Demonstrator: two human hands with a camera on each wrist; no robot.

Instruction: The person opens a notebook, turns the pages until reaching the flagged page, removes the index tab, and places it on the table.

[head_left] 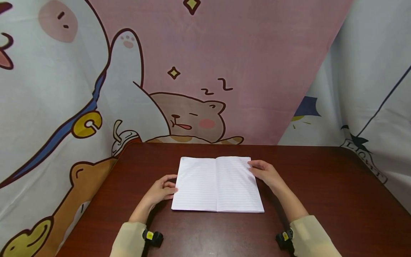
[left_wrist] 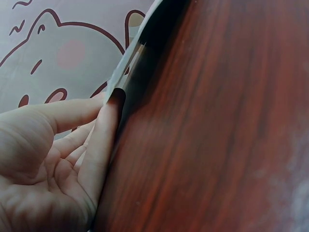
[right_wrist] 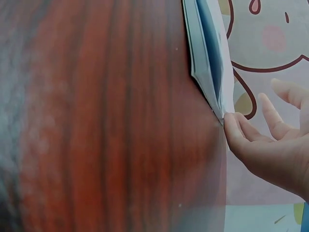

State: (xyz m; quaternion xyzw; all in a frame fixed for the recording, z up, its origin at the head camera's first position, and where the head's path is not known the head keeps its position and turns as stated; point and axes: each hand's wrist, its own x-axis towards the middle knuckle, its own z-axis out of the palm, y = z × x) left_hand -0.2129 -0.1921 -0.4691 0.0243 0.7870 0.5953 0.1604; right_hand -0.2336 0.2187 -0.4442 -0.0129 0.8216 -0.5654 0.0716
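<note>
An open notebook [head_left: 199, 185] with ruled, unwritten pages lies on the brown table. At its left edge my left hand [head_left: 162, 189] holds the margin between thumb and fingers. The left wrist view shows the left hand [left_wrist: 58, 154] with its fingertips at the slightly raised notebook edge [left_wrist: 123, 72]. My right hand [head_left: 264, 173] pinches the right edge near the upper right corner. In the right wrist view, thumb and index finger of the right hand [right_wrist: 270, 150] meet at the corner of the notebook [right_wrist: 205, 53], whose pages fan slightly apart; the other fingers extend away.
The brown wooden table [head_left: 218, 235] reaches back to a cloth backdrop [head_left: 257, 64] printed with cartoon animals. Black devices with yellow marks sit at both wrists, a left wrist camera [head_left: 154, 238] and a right wrist camera [head_left: 284, 239].
</note>
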